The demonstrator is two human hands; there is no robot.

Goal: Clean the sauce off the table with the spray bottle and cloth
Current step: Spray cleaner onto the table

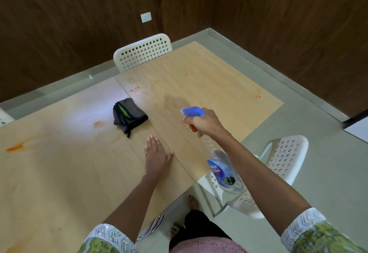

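Note:
My right hand [205,122] grips the neck of a clear spray bottle [223,167] with a blue nozzle and an orange trigger, held above the table's right half with the nozzle toward the far side. My left hand [157,155] rests flat on the wooden table [59,173], fingers straight. A folded dark grey cloth [129,115] with a green stripe lies beyond my left hand, apart from it. Orange sauce marks show on the table: one at far centre [135,90], one left of the cloth [98,123], one at the left edge [16,147], one at the far right [258,96].
A white perforated chair [143,52] stands at the table's far side and another [282,159] at its right near corner. Dark wood-panel walls close the room behind. My bare feet [194,203] are on the grey floor by the table's near edge.

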